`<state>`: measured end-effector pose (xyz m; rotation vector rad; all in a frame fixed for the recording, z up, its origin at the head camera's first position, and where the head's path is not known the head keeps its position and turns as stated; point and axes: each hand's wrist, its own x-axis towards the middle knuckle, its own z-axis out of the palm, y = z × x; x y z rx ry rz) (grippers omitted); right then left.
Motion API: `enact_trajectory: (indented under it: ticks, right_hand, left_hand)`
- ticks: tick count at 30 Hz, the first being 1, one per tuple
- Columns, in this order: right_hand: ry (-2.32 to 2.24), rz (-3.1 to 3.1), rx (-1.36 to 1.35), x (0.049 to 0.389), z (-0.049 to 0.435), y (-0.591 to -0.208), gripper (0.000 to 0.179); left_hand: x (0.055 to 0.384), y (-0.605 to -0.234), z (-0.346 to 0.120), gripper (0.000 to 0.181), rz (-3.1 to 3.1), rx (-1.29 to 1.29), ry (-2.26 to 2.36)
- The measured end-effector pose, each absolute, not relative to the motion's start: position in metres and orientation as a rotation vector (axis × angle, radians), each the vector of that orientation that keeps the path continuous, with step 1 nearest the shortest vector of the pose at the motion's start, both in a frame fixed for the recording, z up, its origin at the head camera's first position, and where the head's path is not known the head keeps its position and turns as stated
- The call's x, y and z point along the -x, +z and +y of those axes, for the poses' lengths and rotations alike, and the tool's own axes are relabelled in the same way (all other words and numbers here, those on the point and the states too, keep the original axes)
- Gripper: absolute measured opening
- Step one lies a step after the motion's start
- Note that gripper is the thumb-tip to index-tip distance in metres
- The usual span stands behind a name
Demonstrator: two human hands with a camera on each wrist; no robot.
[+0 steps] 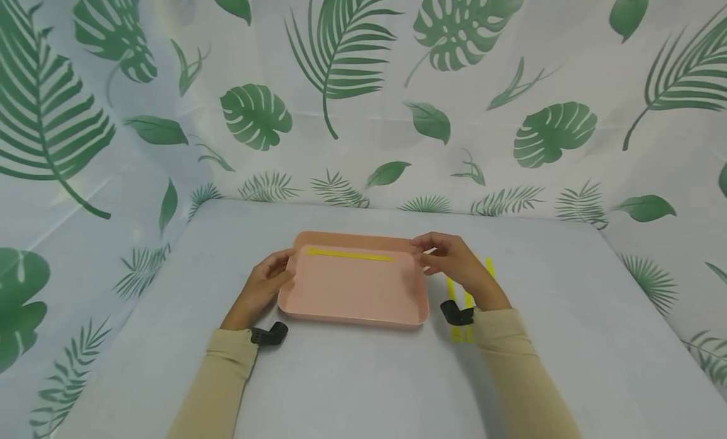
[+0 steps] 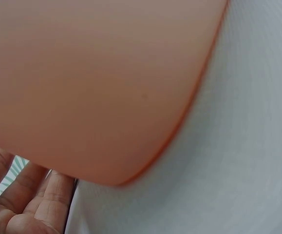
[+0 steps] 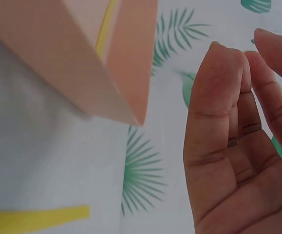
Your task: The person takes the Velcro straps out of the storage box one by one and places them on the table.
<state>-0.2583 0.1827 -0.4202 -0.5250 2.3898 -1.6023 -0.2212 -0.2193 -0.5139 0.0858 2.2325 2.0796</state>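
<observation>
A pink rectangular tray point(image 1: 352, 294) is in the middle of the head view, its far side raised. Inside it a thin yellow strip point(image 1: 349, 255) runs along the far wall. My left hand point(image 1: 264, 284) holds the tray's left side; in the left wrist view its fingers point(image 2: 53, 200) bend at the tray's edge. By the far right corner is my right hand point(image 1: 454, 262), overlapping the rim in the head view. The right wrist view shows those fingers point(image 3: 214, 112) loosely bent, apart from the tray's corner point(image 3: 126, 92), with nothing between them.
More yellow strips point(image 1: 451, 289) lie on the white table point(image 1: 341, 382) to the tray's right, partly hidden by my right hand and wrist. A leaf-printed cloth point(image 1: 369, 130) hangs behind the table and at both sides.
</observation>
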Motion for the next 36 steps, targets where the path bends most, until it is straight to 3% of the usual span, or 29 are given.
enact_trajectory:
  ticks: [14,36]
  right_hand:
    - [-1.635,2.266,0.425,0.283,0.150,-0.431,0.044]
    - [-1.577,2.233,0.390,0.312,0.098,-0.454,0.035]
  left_hand:
    - [0.222,-0.516,-0.223,0.059,2.254,-0.087,2.035]
    - [0.224,-0.515,-0.225,0.057,2.242,-0.094,2.063]
